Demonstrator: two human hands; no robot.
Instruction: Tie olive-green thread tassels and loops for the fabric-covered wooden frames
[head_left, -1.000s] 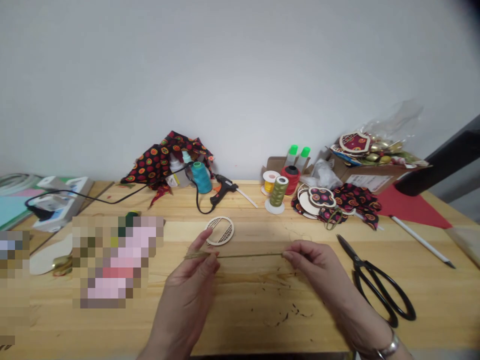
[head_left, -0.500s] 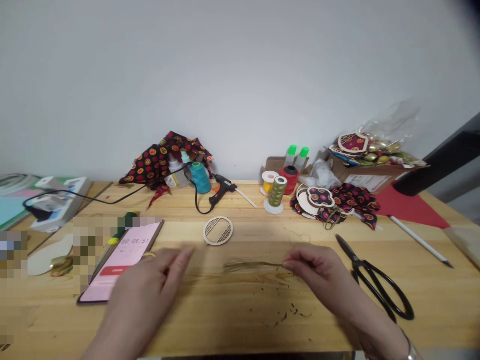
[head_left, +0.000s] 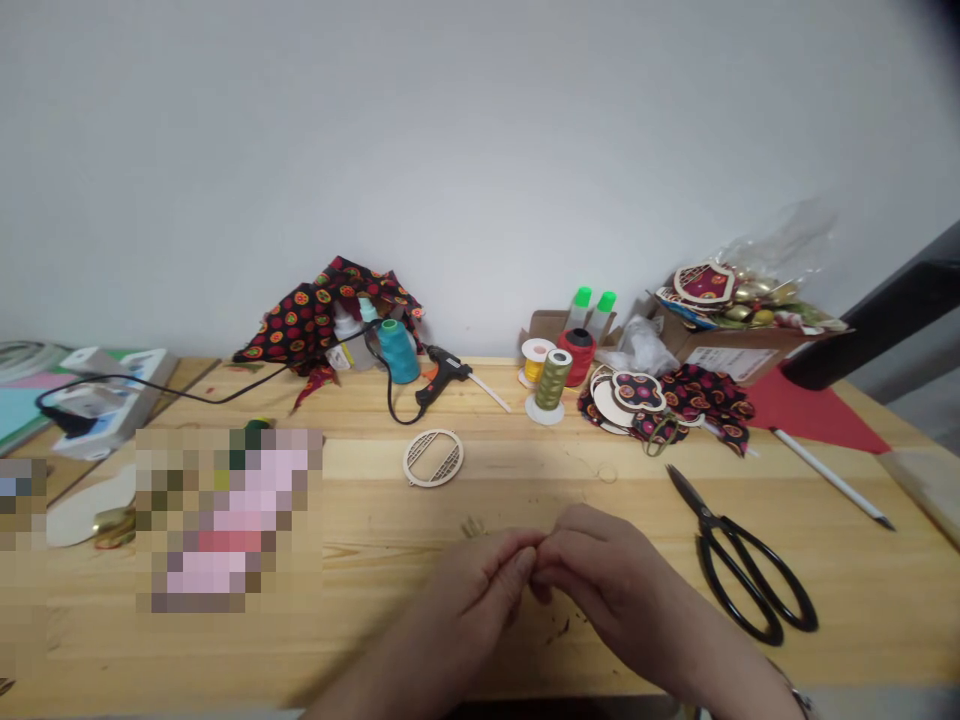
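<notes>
My left hand [head_left: 484, 590] and my right hand [head_left: 604, 565] meet above the front middle of the table, fingertips pinched together. Loose ends of an olive thread bundle [head_left: 472, 526] poke out beyond the left fingers; the rest of it is hidden by the hands. Right of my right hand lie black-handled scissors [head_left: 739, 560], blades slightly apart and pointing away. A round wooden lattice frame [head_left: 433, 458] rests flat beyond my left hand. Dark scraps [head_left: 559, 630] are scattered beneath my hands.
Thread spools, among them an olive one [head_left: 553, 380], stand at the back. A glue gun [head_left: 446, 375] and a teal thread cone [head_left: 399, 352] sit left of them. Patterned fabric pieces [head_left: 709, 400], a cardboard box [head_left: 750, 355] and a white pencil [head_left: 832, 480] are at right.
My left hand has come across to the right and closed against my right hand. My right hand has shifted slightly left and down. The stretched thread bundle is now mostly covered.
</notes>
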